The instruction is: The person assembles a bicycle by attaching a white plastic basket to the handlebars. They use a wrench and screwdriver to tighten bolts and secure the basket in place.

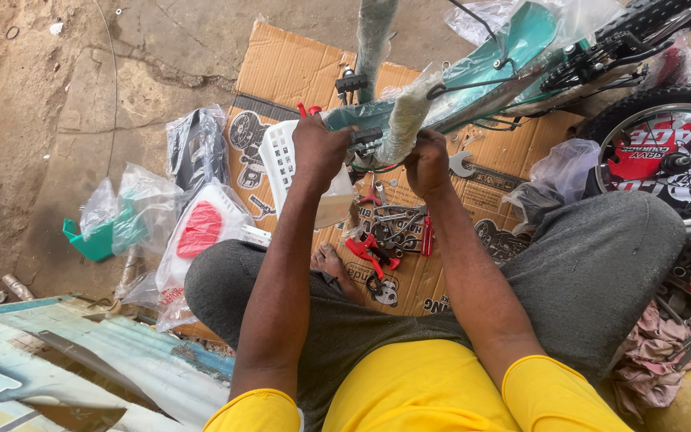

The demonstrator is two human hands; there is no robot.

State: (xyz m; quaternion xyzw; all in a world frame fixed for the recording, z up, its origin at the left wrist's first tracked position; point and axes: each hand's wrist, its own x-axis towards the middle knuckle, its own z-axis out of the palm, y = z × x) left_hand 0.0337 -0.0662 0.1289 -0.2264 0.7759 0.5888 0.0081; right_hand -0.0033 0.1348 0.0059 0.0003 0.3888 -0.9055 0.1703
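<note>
Both hands up on the teal bike frame [409, 112] above the cardboard [281, 72]; left hand [319, 148] clamped round it, right hand [427, 162] pinching the plastic-wrapped tube; red tools [373, 252] lie just below on the cardboard.

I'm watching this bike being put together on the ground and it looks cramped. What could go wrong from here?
Both hands, left and right, grip the plastic-wrapped frame; the wrap may let it slip. Loose tools lie on the cardboard beside the bare foot, so a dropped frame or a shift of the leg could hurt it. Small parts could roll off onto the dirt.
</note>
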